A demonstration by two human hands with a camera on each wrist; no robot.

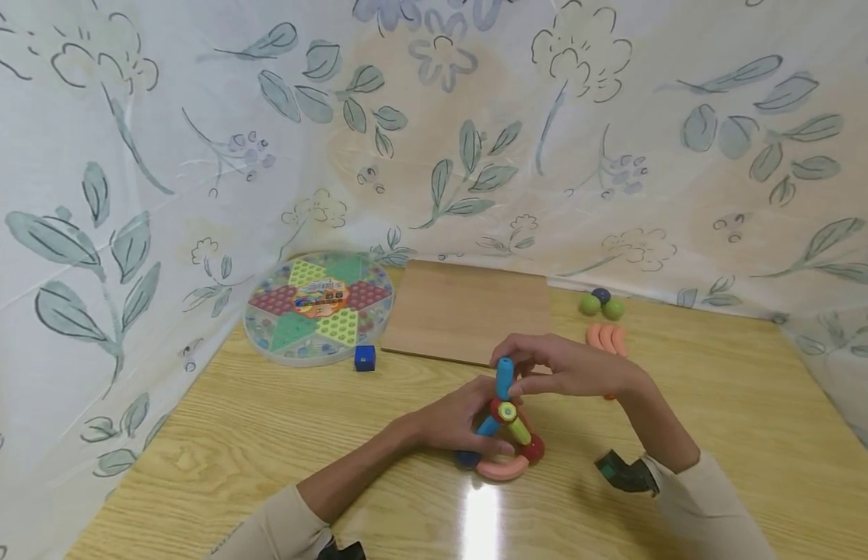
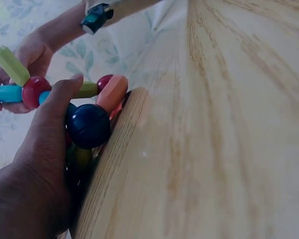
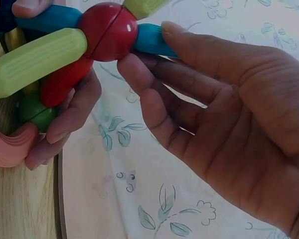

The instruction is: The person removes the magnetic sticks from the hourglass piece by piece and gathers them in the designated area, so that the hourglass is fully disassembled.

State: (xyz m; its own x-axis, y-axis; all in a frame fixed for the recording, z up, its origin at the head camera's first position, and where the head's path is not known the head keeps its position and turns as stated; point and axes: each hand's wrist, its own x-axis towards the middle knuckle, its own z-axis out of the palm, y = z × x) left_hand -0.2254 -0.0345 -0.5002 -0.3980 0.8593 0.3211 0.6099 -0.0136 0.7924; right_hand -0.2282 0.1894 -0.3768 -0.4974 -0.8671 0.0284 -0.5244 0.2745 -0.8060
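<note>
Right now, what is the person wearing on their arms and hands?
Both arms have long beige sleeves, pushed up the forearms. The left hand and right hand are bare, with no gloves or rings to see. A small dark teal-and-black camera is strapped at the right wrist.

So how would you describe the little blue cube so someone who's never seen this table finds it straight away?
Start at the round, clear checkers board at the far left of the wooden table. Just off its near right edge, before the flat wooden board, sits the blue cube. It is the only square-edged piece; the other loose pieces are balls or rounded sticks.
</note>
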